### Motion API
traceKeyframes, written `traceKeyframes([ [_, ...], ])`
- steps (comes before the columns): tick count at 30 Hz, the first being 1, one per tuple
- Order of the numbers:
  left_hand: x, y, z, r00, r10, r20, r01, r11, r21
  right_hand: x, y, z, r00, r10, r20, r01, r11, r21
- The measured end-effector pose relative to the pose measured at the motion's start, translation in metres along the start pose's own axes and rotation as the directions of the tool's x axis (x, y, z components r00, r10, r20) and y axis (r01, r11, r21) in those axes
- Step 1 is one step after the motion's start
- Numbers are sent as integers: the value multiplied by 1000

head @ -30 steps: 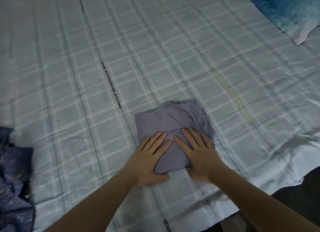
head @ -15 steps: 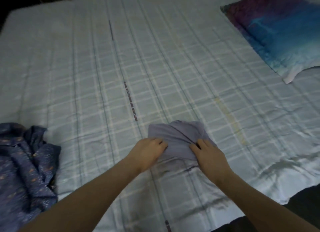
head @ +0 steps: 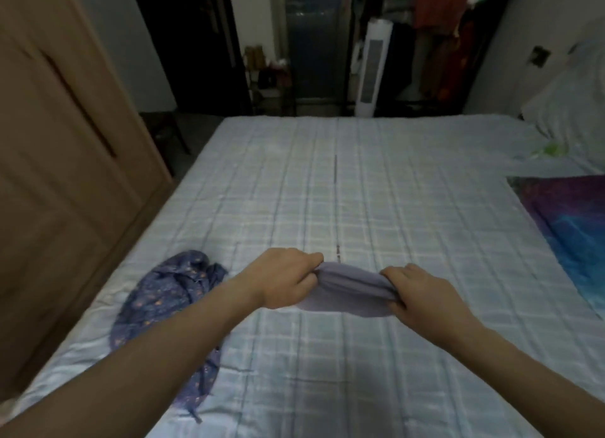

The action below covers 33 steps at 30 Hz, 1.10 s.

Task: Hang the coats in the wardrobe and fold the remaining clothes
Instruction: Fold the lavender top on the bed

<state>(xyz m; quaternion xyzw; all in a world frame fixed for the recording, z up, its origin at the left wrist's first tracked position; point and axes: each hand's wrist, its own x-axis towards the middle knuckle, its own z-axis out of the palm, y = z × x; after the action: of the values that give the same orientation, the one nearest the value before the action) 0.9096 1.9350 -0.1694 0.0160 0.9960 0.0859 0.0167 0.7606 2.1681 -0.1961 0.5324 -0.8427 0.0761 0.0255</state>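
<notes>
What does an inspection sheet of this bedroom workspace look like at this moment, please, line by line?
Surface: bed with a pale checked cover, slightly wrinkled near the front edge.
Job's things: folded grey garment, gripped at both ends; it looks lifted off the cover. Crumpled blue patterned garment lies unfolded on the left side of the bed.
Clutter: purple and blue pillow at the right edge; white bedding heaped behind it.
Grippers: left hand and right hand each grip one end of the folded garment.
Cables: nothing seen.
Surroundings: brown wardrobe on the left; white tower fan and hanging clothes beyond the bed.
</notes>
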Motion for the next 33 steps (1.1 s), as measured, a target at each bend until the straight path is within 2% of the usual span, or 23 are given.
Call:
traceKeyframes([
  [2,-43,-20,-31,995,-9,-96,17,997,79,28,-33,-21,989,-143,-29,143,990,-15],
  [4,-93,-41,-56,989,-55,-140,78,984,159,59,-72,-40,965,-263,14,263,965,-6],
  [7,-181,-69,-84,969,-192,-155,221,954,200,107,-146,-59,891,-437,126,437,899,27],
  [10,-280,-92,-103,919,-364,-155,390,896,213,144,-238,-68,798,-586,144,590,807,15],
  [13,-384,-106,-119,809,-563,-170,588,780,215,168,-338,-71,682,-722,119,725,688,22],
  [16,-488,-105,-139,692,-693,-202,722,667,185,178,-447,-79,568,-820,78,820,571,40],
  [21,-646,-80,-175,427,-882,-200,901,397,176,164,-628,-95,381,-923,-58,925,379,33],
  [27,-808,-43,-186,96,-967,-234,972,41,231,128,-814,-95,202,-969,-144,979,202,16],
  [33,-923,-13,-180,-107,-960,-259,964,-164,209,96,-951,-90,86,-989,-118,996,83,27],
])
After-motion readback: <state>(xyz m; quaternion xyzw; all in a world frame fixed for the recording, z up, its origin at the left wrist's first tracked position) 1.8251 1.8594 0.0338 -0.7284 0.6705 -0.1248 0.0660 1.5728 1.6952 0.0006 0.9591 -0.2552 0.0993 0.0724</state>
